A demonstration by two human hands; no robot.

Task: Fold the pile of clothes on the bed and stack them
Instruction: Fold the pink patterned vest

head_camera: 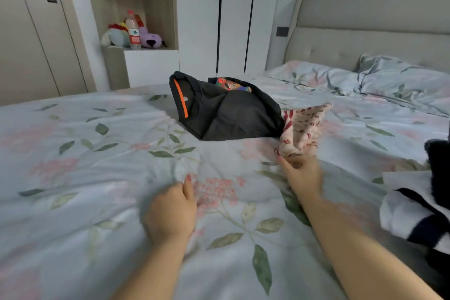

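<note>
Right hand (pixel 302 175): grip closed on the lower edge of the white red-printed garment (pixel 303 126), held up off the bed (pixel 73 153), just right of the folded black clothes (pixel 226 112). Left hand (pixel 171 209): fingers curled against the bed, blurred; cannot tell its grip. Striped pile (pixel 414 214) at the right edge.

Nothing legible: the label on the bottle (pixel 134 36) at ten o'clock and the print on the garment (pixel 230 86) at twelve are blurred.

Setting is reading as a home bedroom: floral-sheeted bed (pixel 73 153); pillows (pixel 401 80) lying at its head, wardrobe (pixel 199 19) and toy shelf (pixel 155 7) standing beyond it.
</note>
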